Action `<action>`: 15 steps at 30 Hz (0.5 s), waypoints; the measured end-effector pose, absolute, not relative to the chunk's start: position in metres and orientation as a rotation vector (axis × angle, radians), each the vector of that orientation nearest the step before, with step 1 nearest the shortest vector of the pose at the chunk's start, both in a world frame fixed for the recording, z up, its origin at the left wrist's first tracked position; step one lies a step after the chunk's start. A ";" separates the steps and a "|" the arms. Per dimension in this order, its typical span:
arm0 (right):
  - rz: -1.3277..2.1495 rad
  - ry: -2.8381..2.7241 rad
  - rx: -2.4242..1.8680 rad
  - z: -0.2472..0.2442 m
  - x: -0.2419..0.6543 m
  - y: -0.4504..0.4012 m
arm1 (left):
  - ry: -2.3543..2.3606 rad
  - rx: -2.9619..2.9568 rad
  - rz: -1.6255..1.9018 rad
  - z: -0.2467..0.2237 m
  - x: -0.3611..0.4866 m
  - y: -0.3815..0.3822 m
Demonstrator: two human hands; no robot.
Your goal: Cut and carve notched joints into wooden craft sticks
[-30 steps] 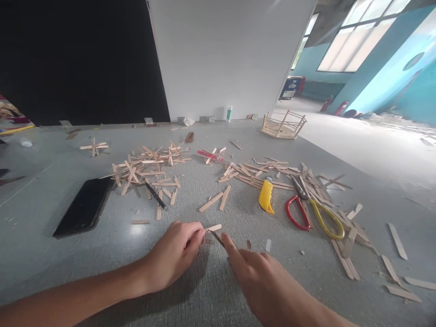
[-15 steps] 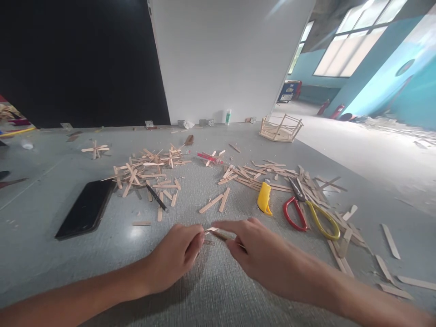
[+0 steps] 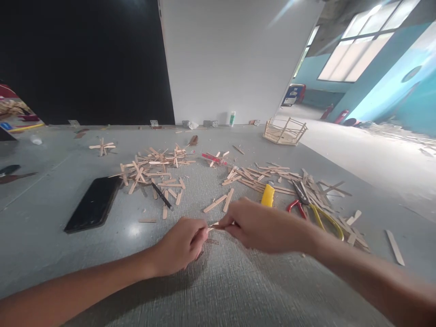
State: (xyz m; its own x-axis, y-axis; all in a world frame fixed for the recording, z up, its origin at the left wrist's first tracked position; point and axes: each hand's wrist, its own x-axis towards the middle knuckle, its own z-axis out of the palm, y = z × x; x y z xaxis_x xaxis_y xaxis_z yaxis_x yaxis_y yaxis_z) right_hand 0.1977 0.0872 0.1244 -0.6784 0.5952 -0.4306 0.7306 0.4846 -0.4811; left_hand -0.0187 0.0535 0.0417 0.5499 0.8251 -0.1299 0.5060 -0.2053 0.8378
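My left hand point(image 3: 185, 245) is closed, its thumb and fingers pinching the end of a small pale wooden craft stick point(image 3: 211, 227), low over the table. Opposite it, my right hand point(image 3: 254, 225) is curled around a thin brownish strip point(image 3: 220, 226) that meets the stick between the hands. The strip's kind is unclear, as the fingers cover most of it. Just beyond the right hand lie two loose craft sticks point(image 3: 215, 203). A yellow utility knife point(image 3: 268, 195) is partly covered by that hand. Scissors point(image 3: 303, 196) with red and yellow handles lie behind the right forearm.
Piles of craft sticks point(image 3: 160, 159) spread across the grey table point(image 3: 184, 299). A black phone point(image 3: 93, 202) and dark pen point(image 3: 162, 196) lie left. Farther back stand a hexagonal stick frame point(image 3: 285, 131) and glue stick point(image 3: 232, 119), near an upright white panel point(image 3: 231, 59).
My right hand has rolled over and curled its outstretched index finger in, moving slightly up and forward. Its forearm now covers parts of the knife and scissors. The left hand keeps its pinch.
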 end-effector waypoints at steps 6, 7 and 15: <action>-1.142 2.280 0.982 0.144 0.185 0.148 | 1.100 1.878 0.455 0.041 -0.017 0.055; -1.157 2.258 0.978 0.143 0.184 0.152 | 1.108 1.874 0.457 0.040 -0.017 0.055; -1.152 2.099 0.970 0.149 0.166 0.169 | 1.129 1.830 0.436 0.040 -0.016 0.054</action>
